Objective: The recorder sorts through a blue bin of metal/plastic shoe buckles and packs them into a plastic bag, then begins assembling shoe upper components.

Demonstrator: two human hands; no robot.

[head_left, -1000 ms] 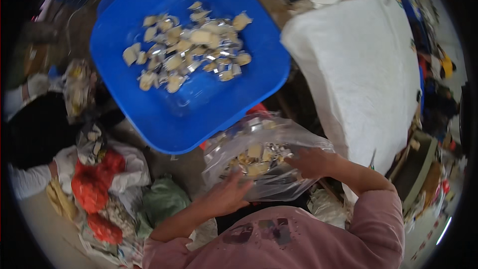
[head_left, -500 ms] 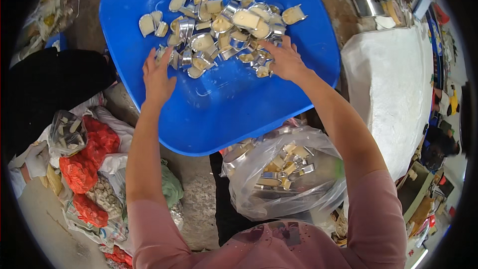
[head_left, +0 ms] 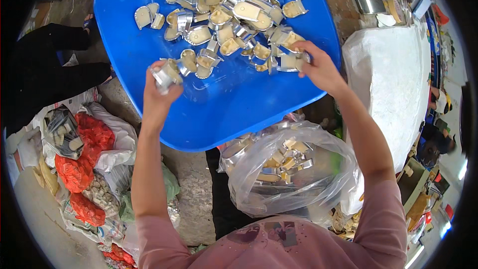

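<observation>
A large blue plastic tub [head_left: 219, 114] holds a loose heap of small curved pieces [head_left: 221, 17], silver on the outside and cream inside. At the heap's near left edge, my left hand [head_left: 160, 97] is closed on a silver-and-cream piece [head_left: 163, 78], slightly blurred; more pieces lie against it. On the other side, my right hand [head_left: 321, 69] pinches another such piece [head_left: 290, 62] between thumb and fingers, close to the heap's right edge. Below the tub, an open clear plastic bag [head_left: 244, 194] contains more of these pieces.
To the left lie red mesh-like bags [head_left: 72, 172], white sacks and a green bag [head_left: 170, 184]. Another person's dark-clothed legs [head_left: 45, 84] reach in beside the tub. A white-covered block [head_left: 388, 79] stands at the right, with cluttered goods beyond it.
Both hands have gone from spread fingers at the heap to gripping pieces. My right hand has moved right and slightly nearer. Some pieces at the heap's near edge have shifted.
</observation>
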